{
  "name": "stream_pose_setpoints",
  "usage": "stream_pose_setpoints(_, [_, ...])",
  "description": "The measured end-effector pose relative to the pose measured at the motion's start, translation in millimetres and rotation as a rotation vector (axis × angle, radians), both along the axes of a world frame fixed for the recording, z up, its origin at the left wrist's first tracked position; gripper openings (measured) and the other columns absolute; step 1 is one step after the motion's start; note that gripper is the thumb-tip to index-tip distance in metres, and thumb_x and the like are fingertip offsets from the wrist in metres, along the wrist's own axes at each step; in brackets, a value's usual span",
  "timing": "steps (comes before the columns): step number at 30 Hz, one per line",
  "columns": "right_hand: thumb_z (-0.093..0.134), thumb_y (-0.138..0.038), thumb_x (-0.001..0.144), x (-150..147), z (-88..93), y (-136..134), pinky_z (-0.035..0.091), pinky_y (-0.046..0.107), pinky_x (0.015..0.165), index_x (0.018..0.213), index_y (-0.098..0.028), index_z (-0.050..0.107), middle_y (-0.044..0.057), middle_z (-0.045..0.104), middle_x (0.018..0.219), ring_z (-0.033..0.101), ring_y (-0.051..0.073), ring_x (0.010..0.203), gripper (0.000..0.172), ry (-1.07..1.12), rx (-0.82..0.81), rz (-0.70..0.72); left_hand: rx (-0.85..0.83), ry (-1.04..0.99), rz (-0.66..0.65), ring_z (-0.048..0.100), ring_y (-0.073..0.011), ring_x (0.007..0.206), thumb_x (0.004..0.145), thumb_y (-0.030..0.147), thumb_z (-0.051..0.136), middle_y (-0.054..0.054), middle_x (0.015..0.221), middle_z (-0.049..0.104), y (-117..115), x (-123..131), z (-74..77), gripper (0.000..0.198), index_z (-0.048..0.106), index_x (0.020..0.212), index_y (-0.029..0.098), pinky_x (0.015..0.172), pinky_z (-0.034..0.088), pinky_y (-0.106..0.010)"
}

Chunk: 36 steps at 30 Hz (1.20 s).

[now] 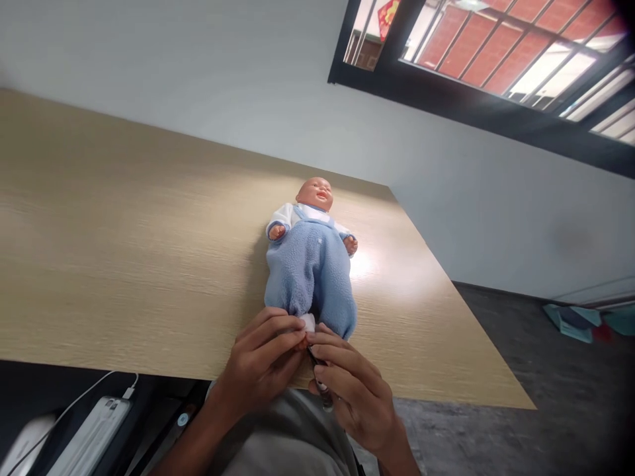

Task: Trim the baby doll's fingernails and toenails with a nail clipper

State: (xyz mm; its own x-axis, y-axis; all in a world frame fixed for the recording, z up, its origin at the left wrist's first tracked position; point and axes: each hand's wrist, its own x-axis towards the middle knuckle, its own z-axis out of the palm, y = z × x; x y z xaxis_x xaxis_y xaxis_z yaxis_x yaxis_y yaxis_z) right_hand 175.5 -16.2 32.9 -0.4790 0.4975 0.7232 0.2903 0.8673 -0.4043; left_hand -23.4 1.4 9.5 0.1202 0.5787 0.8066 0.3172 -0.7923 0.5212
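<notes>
A baby doll (pixel 311 264) in blue fleece overalls and a white top lies on its back on the wooden table (pixel 149 251), head away from me. A bit of white cloth (pixel 308 322) shows at the end of one leg. My left hand (pixel 265 354) is closed around the doll's foot, its fingertips at the white cloth and the reddish toes. My right hand (pixel 350 383) holds a small dark, slim tool (pixel 323 391), its tip beside the foot. The fingers partly cover the tool and the foot.
A grey wall and a barred window (pixel 486 53) stand behind the table. Below its left front edge are a white power bank (pixel 94 436) and a cable. Teal and red items (pixel 575 322) lie on the dark floor at the right.
</notes>
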Motion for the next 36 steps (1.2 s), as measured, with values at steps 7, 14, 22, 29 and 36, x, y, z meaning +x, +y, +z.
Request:
stream_pose_setpoints(7, [0.063, -0.005, 0.096, 2, 10.7, 0, 0.06, 0.059, 0.107, 0.129, -0.018, 0.066, 0.013, 0.077, 0.119, 0.072, 0.031, 0.124, 0.035, -0.122, 0.08, -0.013, -0.013, 0.002, 0.013, 0.071, -0.0207, 0.098, 0.097, 0.009, 0.066, -0.009, 0.105, 0.079, -1, 0, -1.0, 0.016, 0.071, 0.108, 0.019, 0.09, 0.062, -0.037])
stream_pose_setpoints(14, [0.049, -0.014, 0.106, -8, 40.9, -8, 0.062, 0.047, 0.106, 0.114, -0.017, 0.074, 0.013, 0.08, 0.112, 0.07, 0.028, 0.126, 0.026, -0.362, 0.161, -0.098, 0.0, -0.019, -0.012, 0.07, -0.0207, 0.101, 0.098, 0.009, 0.066, -0.009, 0.105, 0.078, 0, 0, -0.4, 0.014, 0.071, 0.108, 0.018, 0.091, 0.062, -0.035])
stream_pose_setpoints(22, [0.052, -0.011, 0.103, -12, 44.1, -9, 0.064, 0.038, 0.103, 0.112, -0.014, 0.073, 0.014, 0.079, 0.114, 0.072, 0.026, 0.124, 0.023, -0.414, 0.182, -0.127, -0.003, -0.044, -0.022, 0.07, -0.0203, 0.1, 0.097, 0.009, 0.067, -0.009, 0.105, 0.078, 0, 0, 0.8, 0.013, 0.07, 0.107, 0.018, 0.091, 0.062, -0.035])
stream_pose_setpoints(29, [0.06, -0.008, 0.096, -8, 28.6, 0, 0.069, 0.039, 0.094, 0.111, -0.013, 0.071, 0.013, 0.079, 0.107, 0.074, 0.028, 0.119, 0.019, -0.264, 0.189, -0.086, -0.169, -0.067, -0.105, 0.068, -0.0194, 0.098, 0.095, 0.012, 0.07, -0.008, 0.107, 0.072, 2, -2, -1.0, 0.011, 0.067, 0.102, 0.02, 0.086, 0.06, -0.032])
stream_pose_setpoints(36, [0.057, -0.011, 0.102, -8, 27.0, 3, 0.069, 0.042, 0.093, 0.104, -0.012, 0.074, 0.012, 0.078, 0.103, 0.071, 0.029, 0.122, 0.017, -0.269, 0.245, -0.049, -0.145, -0.072, -0.101, 0.068, -0.0189, 0.096, 0.097, 0.012, 0.069, -0.008, 0.104, 0.072, 2, -3, -0.8, 0.008, 0.068, 0.101, 0.019, 0.084, 0.059, -0.031])
